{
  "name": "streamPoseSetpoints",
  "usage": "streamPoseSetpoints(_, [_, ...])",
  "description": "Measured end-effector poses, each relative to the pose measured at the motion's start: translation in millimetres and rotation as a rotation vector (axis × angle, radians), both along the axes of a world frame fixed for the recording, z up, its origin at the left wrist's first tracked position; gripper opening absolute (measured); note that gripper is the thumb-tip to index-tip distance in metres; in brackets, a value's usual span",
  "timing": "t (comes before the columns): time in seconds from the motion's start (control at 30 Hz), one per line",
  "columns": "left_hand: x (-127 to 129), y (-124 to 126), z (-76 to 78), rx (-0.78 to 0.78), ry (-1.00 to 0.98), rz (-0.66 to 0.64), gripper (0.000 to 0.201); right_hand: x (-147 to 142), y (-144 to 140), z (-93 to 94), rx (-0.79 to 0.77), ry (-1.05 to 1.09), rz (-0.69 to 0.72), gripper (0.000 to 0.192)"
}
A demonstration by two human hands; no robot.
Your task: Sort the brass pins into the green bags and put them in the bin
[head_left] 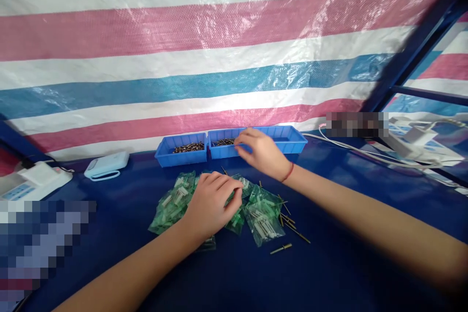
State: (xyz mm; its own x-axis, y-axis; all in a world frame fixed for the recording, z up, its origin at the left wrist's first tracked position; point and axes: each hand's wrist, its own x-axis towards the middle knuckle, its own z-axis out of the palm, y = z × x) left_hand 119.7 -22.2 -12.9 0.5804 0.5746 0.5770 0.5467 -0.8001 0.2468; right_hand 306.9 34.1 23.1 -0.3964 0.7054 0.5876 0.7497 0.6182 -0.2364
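My right hand hovers at the front wall of a long blue bin. Its thumb stands apart from the bent fingers, and nothing shows between them. Thin metal pins lie in that bin, partly behind the hand. Over a heap of green-tinted clear plastic bags is my left hand. Its thumb and forefinger close together, and whatever they pinch is hidden. Pale rod-like pieces fill the bags. One bag lies just right of the left hand, beside several loose brass-coloured rivets.
A smaller blue bin holds small brownish metal parts. On the left are a light blue case and a white power strip. White cables run along the right. A striped plastic sheet hangs behind the blue table.
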Motion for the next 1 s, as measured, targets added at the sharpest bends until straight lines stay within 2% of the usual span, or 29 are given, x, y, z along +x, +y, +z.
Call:
streamPoseSetpoints(0.1, [1, -1, -3.2, 0.018, 0.012, -0.019, 0.016, -15, -7, -23.3, -0.202, -0.092, 0.046, 0.018])
streamPoseSetpoints(0.2, [1, -1, -4.7, 0.008, 0.017, -0.014, 0.017, -24, -15, -35.8, -0.293, -0.109, 0.052, 0.021])
streamPoseSetpoints(0.4, [1, 0, -6.8, -0.058, -0.005, -0.007, 0.016, -33, -11, -31.0, -0.338, -0.099, 0.005, 0.019])
streamPoseSetpoints(0.53, [0, 3, -9.3, -0.184, -0.188, -0.04, 0.014, -31, -19, -24.8, -0.311, -0.019, -0.047, 0.018])
streamPoseSetpoints(0.63, [1, 6, -9.9, -0.356, -0.414, 0.044, 0.019, -21, -37, -21.3, -0.329, 0.235, -0.078, 0.017])
streamPoseSetpoints(0.73, [4, 5, -7.0, -0.53, -0.54, 0.09, 0.025, -13, -64, -18.7, -0.526, 0.695, 0.032, 0.015])
streamPoseSetpoints(0.83, [8, -2, -1.7, -0.664, -0.533, -0.027, 0.019, -10, -87, -16.7, -0.698, 0.942, 0.14, 0.015])
streamPoseSetpoints(0.9, [10, -8, 1.4, -0.721, -0.585, -0.092, 0.016, -12, -96, -15.6, -0.745, 1.026, 0.174, 0.014])
streamPoseSetpoints(1.0, [11, -14, 4.4, -0.733, -0.685, -0.12, 0.012, -14, -100, -14.2, -0.78, 1.115, 0.217, 0.012])
